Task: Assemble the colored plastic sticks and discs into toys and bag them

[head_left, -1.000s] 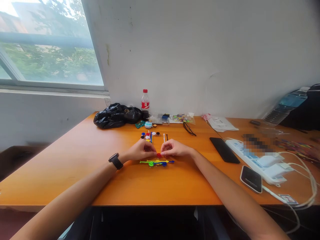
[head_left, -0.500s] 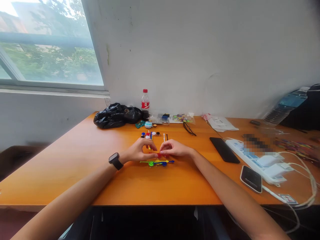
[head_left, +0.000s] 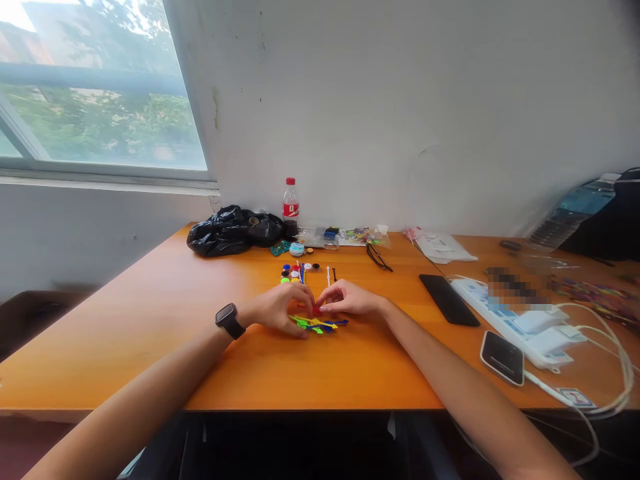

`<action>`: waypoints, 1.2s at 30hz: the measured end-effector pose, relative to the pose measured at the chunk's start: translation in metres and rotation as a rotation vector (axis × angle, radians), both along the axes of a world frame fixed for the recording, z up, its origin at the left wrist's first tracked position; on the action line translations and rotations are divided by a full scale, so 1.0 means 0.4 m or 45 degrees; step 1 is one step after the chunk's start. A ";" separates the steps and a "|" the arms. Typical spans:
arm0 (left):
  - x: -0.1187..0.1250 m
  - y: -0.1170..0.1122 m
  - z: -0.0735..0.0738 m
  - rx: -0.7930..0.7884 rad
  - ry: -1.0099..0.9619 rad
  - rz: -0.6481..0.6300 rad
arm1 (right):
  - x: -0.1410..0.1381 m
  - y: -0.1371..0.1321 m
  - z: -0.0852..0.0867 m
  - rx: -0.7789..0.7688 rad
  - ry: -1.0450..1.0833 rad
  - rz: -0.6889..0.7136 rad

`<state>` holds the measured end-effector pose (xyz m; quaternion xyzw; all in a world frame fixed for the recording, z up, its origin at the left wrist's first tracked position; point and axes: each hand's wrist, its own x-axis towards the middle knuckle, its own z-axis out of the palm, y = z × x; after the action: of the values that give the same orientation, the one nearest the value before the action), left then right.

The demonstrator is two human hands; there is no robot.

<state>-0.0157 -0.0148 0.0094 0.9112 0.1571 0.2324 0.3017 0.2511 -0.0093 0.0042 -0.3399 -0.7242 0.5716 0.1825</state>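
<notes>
My left hand [head_left: 275,308] comes in low over the table [head_left: 250,377], its thumb and fingers spread well apart, clasping nothing that I can make out. Between thumb and fingers lie a green arrow [head_left: 320,331] and a yellow arrow [head_left: 325,325], which cross one another, with a blue arrow [head_left: 343,323] just beside them, its tip pointing to the right. My right hand [head_left: 353,298] faces it from the other side, thumb and index finger drawn close together at a small red piece [head_left: 316,309]; from this camera I can't tell whether they grip it or only touch it. The red piece sits between my two hands, just beyond the arrows. A black watch [head_left: 231,321] is strapped round my left wrist. Behind my hands I have a cluster of small round discs [head_left: 307,267] in several colours, and to the right of it a white arrow [head_left: 329,275] stands near a thin black stick. Farther back, a crumpled black bag [head_left: 227,232] lies beside an upright bottle [head_left: 291,202] with a red cap. Well off to my right, a dark phone [head_left: 449,300] lies beside a white power strip [head_left: 470,293].
</notes>
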 end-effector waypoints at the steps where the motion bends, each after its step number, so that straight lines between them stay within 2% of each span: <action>1: 0.000 0.000 0.000 -0.006 -0.001 0.001 | 0.000 -0.001 -0.001 -0.018 0.002 0.000; 16: 0.020 -0.020 -0.008 -0.014 -0.052 0.064 | 0.002 -0.004 -0.002 -0.120 0.034 0.040; 21: 0.024 -0.024 -0.004 -0.028 -0.069 0.023 | 0.005 -0.003 0.006 -0.119 -0.014 0.046; 26: 0.026 -0.035 0.005 -0.014 -0.048 0.076 | 0.005 -0.001 0.003 -0.095 -0.003 0.015; 36: 0.033 -0.045 0.014 0.007 -0.026 0.034 | 0.009 -0.007 0.005 -0.186 0.025 0.024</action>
<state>-0.0027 -0.0330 0.0151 0.9074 0.1657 0.2461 0.2976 0.2548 -0.0120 0.0062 -0.3398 -0.6819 0.6280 0.1588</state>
